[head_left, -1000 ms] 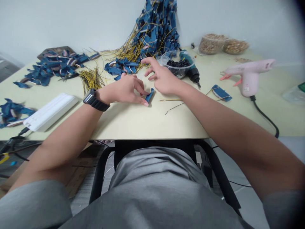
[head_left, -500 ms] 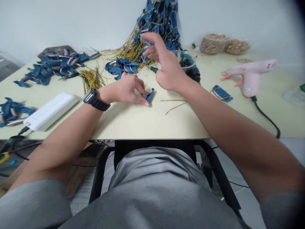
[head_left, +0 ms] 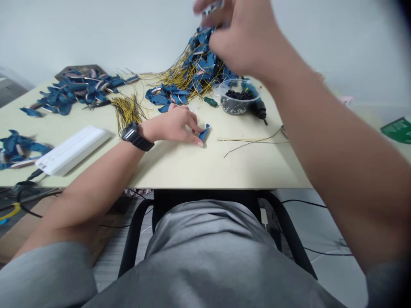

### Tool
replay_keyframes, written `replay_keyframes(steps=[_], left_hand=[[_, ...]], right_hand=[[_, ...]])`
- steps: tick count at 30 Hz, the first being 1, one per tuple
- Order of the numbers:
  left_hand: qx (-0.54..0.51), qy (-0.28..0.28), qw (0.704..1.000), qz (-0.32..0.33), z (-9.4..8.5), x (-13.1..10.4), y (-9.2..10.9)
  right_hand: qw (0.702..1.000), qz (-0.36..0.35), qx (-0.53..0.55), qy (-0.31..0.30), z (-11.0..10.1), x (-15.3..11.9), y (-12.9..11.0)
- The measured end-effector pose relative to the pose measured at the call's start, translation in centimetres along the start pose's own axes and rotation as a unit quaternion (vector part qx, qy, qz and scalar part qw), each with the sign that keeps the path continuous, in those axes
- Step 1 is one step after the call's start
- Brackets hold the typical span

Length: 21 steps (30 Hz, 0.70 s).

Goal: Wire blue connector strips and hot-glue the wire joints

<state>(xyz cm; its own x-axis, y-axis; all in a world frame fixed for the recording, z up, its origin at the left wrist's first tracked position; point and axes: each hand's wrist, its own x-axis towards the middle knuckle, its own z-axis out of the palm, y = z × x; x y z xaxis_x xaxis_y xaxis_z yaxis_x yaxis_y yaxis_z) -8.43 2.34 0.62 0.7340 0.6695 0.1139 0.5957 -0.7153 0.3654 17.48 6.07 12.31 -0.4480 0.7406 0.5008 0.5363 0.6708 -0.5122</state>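
A small blue piece [head_left: 204, 133] lies at the middle of the table, pinched between the thumb and index finger of my left hand [head_left: 178, 124]. Over the back of the table, my right hand [head_left: 242, 36] is raised in front of the tall blue heap with yellow and black wires [head_left: 205, 64]. Its fingers look apart, though blurred and partly cut off by the top edge. Loose thin wires [head_left: 247, 140] stretch over the table right of the blue piece and pass behind my right forearm.
Blue pieces [head_left: 64, 94] and a yellow wire bundle [head_left: 127, 112] are on the left, with a white power strip [head_left: 73, 149]. A clear tub of small black parts [head_left: 236, 100], a green-handled tool [head_left: 210, 102] and a dark tool tip [head_left: 260, 110] sit behind the wires.
My right hand has risen up and away from the table, uncovering the tub; my right forearm now hides most of the pink glue gun. My left hand keeps its pinch on the blue piece.
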Motion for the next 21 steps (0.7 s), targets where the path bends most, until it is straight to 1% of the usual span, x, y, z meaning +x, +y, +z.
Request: replay_keyframes(steps=[2, 4, 7, 11, 13, 17, 21], left_hand=[[-0.001, 0.000, 1.000, -0.001, 0.0, 0.0, 0.2], [-0.004, -0.005, 1.000, 0.003, -0.1, 0.0, 0.3], [-0.004, -0.009, 1.000, 0.008, 0.0, 0.0, 0.1], [-0.010, 0.009, 1.000, 0.017, 0.3, 0.1, -0.4], [-0.010, 0.014, 1.000, 0.022, 0.4, 0.1, -0.6], [-0.003, 0.014, 1.000, 0.019, 0.4, 0.0, -0.4], [-0.006, 0.009, 1.000, 0.016, 0.2, 0.0, -0.2]], right_hand=[[1.000, 0.027, 0.008, -0.013, 2.5, -2.2, -0.5], [0.997, 0.058, 0.021, -0.036, 5.0, -4.3, -0.3], [0.993, 0.101, 0.024, -0.061, 7.7, -6.1, 1.8], [0.992, 0.105, -0.001, -0.064, 9.6, -5.9, 5.9], [0.993, 0.106, -0.018, -0.055, 10.4, -5.7, 7.4], [0.993, 0.111, -0.037, -0.024, 11.7, -5.5, 8.5], [0.992, 0.113, -0.048, -0.004, 12.1, -5.4, 8.9]])
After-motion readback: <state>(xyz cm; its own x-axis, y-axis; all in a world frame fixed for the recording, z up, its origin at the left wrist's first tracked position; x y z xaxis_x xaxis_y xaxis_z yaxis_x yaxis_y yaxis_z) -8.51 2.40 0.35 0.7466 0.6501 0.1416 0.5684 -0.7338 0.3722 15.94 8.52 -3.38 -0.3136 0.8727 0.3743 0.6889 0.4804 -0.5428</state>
